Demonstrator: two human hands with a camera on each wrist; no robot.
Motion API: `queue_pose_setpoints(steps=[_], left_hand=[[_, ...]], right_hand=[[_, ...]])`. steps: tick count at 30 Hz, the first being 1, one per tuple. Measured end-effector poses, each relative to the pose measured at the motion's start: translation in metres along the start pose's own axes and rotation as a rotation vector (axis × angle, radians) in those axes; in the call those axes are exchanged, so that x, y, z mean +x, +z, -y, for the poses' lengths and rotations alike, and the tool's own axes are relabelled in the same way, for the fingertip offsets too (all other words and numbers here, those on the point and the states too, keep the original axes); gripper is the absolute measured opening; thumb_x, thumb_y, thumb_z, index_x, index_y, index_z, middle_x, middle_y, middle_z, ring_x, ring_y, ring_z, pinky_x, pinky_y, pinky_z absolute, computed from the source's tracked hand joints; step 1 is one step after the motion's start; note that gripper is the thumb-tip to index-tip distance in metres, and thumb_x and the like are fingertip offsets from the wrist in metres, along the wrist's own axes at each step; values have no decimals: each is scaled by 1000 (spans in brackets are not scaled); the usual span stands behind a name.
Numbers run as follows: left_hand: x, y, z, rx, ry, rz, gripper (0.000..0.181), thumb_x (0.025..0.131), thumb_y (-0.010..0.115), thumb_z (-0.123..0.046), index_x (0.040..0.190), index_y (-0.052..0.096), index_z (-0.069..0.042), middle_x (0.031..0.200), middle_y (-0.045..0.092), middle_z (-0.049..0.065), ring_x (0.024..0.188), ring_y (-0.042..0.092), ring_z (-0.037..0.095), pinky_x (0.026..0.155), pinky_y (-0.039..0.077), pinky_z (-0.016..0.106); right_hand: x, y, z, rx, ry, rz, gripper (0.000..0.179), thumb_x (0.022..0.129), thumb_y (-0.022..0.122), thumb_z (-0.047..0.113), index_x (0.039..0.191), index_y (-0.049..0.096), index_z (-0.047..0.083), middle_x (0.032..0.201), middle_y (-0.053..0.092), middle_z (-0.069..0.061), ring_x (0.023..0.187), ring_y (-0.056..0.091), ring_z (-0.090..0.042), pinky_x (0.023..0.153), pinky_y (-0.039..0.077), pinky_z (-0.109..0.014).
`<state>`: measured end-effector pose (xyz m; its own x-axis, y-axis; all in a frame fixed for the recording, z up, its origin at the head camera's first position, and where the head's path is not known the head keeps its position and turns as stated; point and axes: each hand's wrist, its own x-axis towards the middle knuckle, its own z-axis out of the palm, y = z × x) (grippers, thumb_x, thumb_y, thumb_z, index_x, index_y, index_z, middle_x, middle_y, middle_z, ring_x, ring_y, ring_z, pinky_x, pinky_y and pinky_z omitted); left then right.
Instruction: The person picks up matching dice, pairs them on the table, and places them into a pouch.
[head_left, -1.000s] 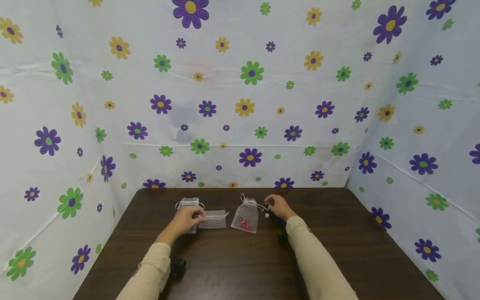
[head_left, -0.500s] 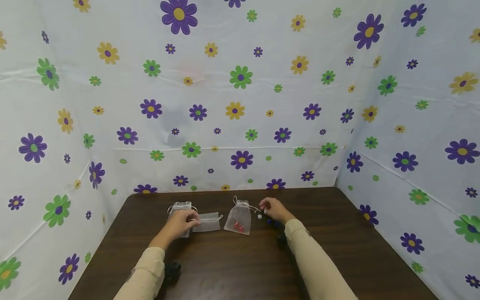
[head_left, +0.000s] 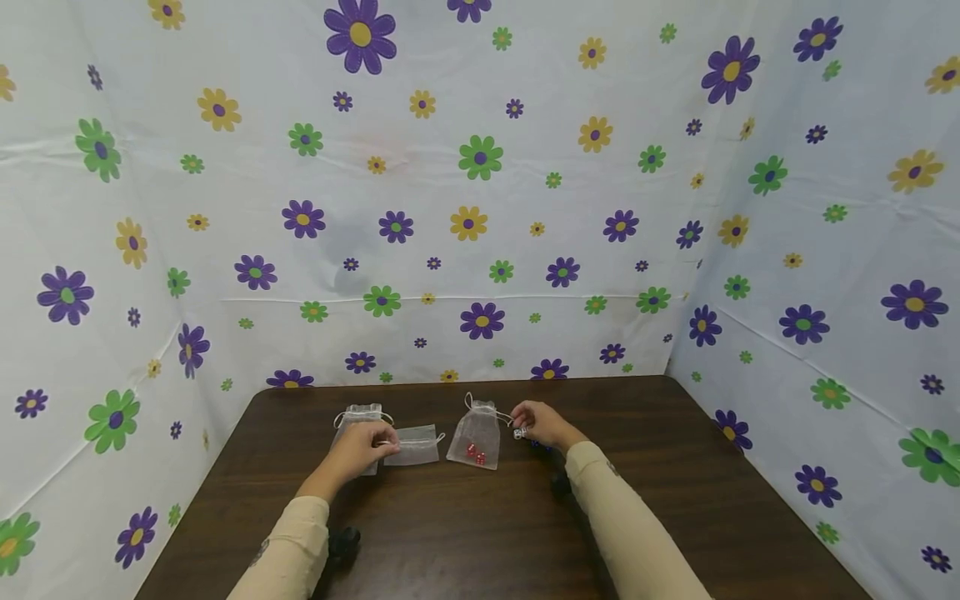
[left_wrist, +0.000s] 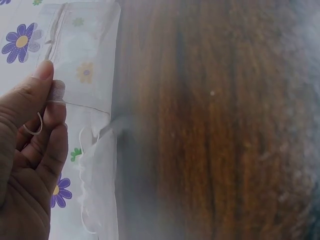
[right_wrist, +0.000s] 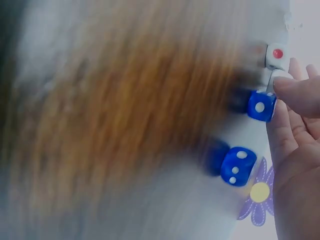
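Observation:
With thumb and fingertips my left hand (head_left: 362,446) pinches a sheer white drawstring pouch (head_left: 414,447) along its gathered top. A second such pouch (head_left: 363,412) lies partly hidden behind that hand. My right hand (head_left: 546,423) pinches a white die (right_wrist: 280,76), mostly covered by the thumb. Touching or very close to it is another white die (right_wrist: 277,55) with a red dot. Two blue dice, a nearer one (right_wrist: 261,106) and one farther off (right_wrist: 239,166), lie beside the right hand. Between the hands rests a third pouch (head_left: 474,429), with red dice (head_left: 476,454) showing through it.
Everything lies on a dark brown wooden table (head_left: 450,533). Flower-printed white sheets (head_left: 480,242) rise along its back and sides. The third pouch's cord reaches toward the right hand.
My right hand has come left and toward me with its white die, which is now beside the other white die. The view has turned slightly. My left hand keeps its pinch on the pouch.

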<state>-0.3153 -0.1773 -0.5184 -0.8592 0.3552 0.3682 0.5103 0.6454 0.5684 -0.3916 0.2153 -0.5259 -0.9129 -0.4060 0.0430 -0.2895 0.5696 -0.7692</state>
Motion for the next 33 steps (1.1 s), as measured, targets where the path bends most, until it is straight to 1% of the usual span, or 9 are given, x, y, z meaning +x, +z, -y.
queue_pose_setpoints(steps=[6, 9, 11, 15, 20, 24, 28, 33], left_hand=[[-2, -1, 3, -6, 33, -7, 12, 87, 79, -13, 83, 69, -16, 79, 65, -10, 70, 55, 1, 64, 51, 26], [-2, -1, 3, -10, 16, 9, 10, 88, 79, -15, 84, 70, -16, 80, 65, -10, 71, 55, 2, 65, 50, 26], [-1, -1, 3, -12, 2, 22, 10, 89, 79, -16, 84, 69, -16, 80, 65, -10, 71, 54, 2, 65, 50, 26], [0, 0, 2, -14, -22, 27, 10, 89, 79, -15, 85, 69, -19, 80, 64, -11, 71, 53, 4, 65, 50, 25], [0, 0, 1, -8, -27, 20, 11, 88, 79, -15, 84, 70, -19, 79, 64, -11, 70, 53, 4, 65, 49, 25], [0, 0, 0, -1, -31, 19, 10, 88, 79, -15, 85, 70, -18, 79, 64, -11, 71, 54, 4, 65, 50, 25], [0, 0, 0, 4, -29, 19, 10, 89, 79, -15, 85, 70, -18, 80, 65, -11, 71, 54, 4, 66, 50, 26], [1, 1, 1, 8, -11, 10, 10, 88, 79, -15, 85, 70, -18, 80, 64, -11, 72, 54, 4, 66, 50, 25]], right_hand=[[1, 4, 3, -30, -6, 30, 34, 82, 60, -24, 109, 62, -4, 94, 64, -9, 88, 60, -29, 77, 51, -31], [2, 5, 4, -54, -19, 36, 35, 81, 60, -26, 108, 63, -4, 94, 64, -9, 88, 60, -28, 77, 51, -32], [2, 5, 4, -72, -16, 37, 34, 82, 61, -25, 107, 63, -2, 95, 64, -9, 88, 59, -26, 78, 51, -32], [1, 6, 5, -82, -15, 39, 33, 83, 62, -24, 108, 63, -2, 96, 64, -10, 88, 59, -23, 80, 52, -33], [1, 7, 5, -81, 10, 43, 31, 85, 63, -21, 109, 63, -1, 97, 64, -8, 89, 59, -21, 82, 53, -34], [4, 10, 4, -87, 15, 39, 29, 87, 65, -18, 110, 64, 0, 98, 64, -6, 89, 59, -19, 84, 53, -35], [5, 13, 5, -103, -6, 30, 28, 86, 67, -17, 109, 64, 0, 97, 64, -6, 89, 59, -18, 85, 53, -37], [5, 14, 7, -117, -39, 26, 32, 82, 68, -18, 108, 64, 1, 97, 65, -5, 90, 59, -18, 86, 52, -39]])
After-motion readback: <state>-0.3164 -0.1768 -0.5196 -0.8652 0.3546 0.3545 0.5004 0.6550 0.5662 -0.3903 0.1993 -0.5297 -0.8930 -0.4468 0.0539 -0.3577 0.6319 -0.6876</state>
